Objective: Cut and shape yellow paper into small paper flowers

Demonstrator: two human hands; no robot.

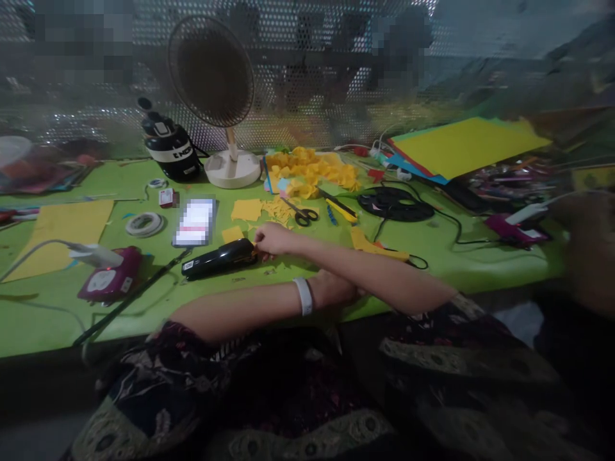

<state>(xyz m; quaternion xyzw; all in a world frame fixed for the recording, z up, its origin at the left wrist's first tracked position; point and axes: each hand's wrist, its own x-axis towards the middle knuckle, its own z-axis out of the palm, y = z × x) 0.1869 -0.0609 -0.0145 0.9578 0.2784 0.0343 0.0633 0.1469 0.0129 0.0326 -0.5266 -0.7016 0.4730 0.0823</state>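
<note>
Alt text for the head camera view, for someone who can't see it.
Two bare forearms cross over a green table, the right hand at one end of a black stapler-like tool and the left hand partly hidden beneath the right forearm. Beyond them lie scissors, yellow paper scraps, yellow paper petals and a round fan.

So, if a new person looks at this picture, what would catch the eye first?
Probably the heap of bright yellow paper petals at the back of the green table, beside the round fan with a white base. Next come the crossed forearms in front: the right hand is at the end of a long, glossy black tool.
</note>
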